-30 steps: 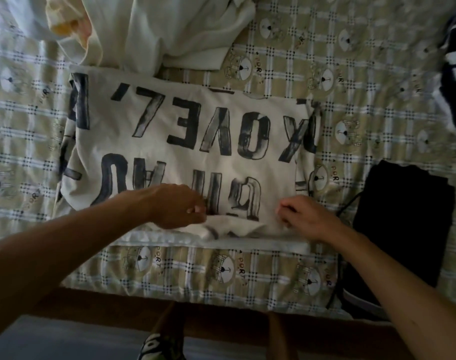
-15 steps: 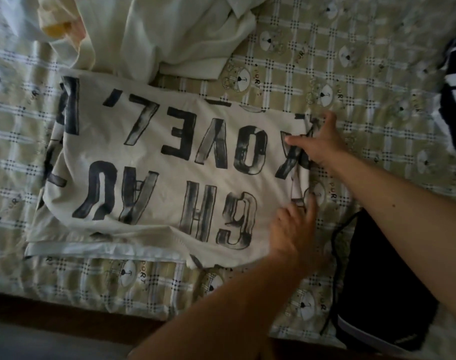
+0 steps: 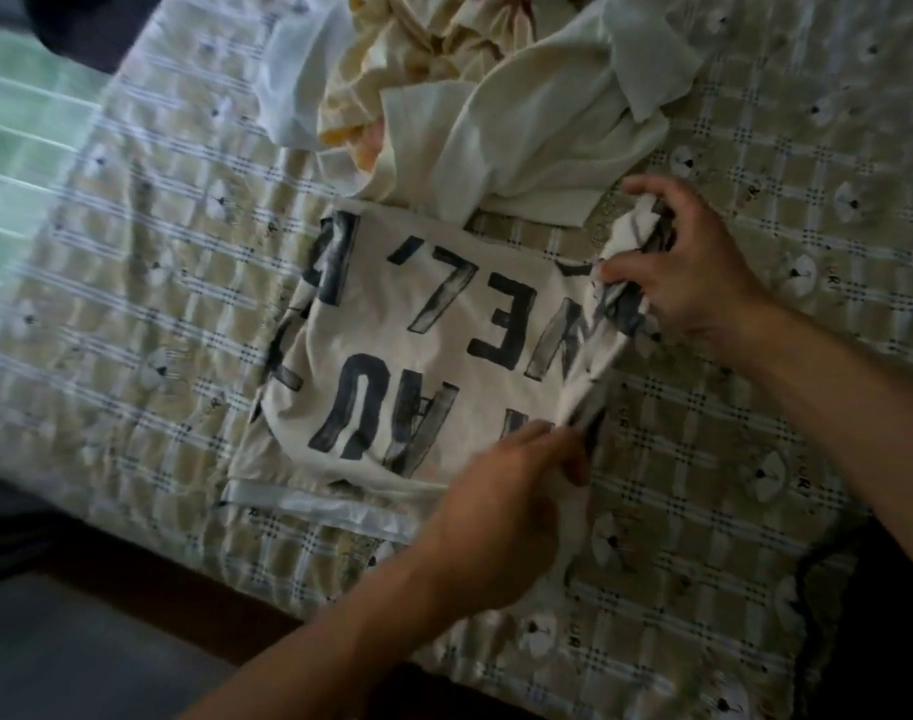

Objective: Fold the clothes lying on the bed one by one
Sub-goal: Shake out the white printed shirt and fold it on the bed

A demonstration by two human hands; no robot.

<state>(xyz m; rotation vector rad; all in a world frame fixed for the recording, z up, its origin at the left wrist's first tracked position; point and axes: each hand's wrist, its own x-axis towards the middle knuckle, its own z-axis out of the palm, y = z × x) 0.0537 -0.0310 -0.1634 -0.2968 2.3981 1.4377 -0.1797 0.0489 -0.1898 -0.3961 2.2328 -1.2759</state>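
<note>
Your shirt (image 3: 444, 324) is cream, printed with big black brush-stroke letters that thin to grey in places, and its hem (image 3: 314, 506) shows a paler, whiter band. The sheet (image 3: 158, 314) is tan, crossed by a plaid of white stripes and fine dark-blue dashes and dotted with small round white motifs. You also have a white top (image 3: 537, 137), a pale yellow one (image 3: 387, 65) tinged orange, a black garment (image 3: 885, 589) and a grey floor (image 3: 80, 641).

Head view, angled down over bed (image 3: 755, 459)
</note>
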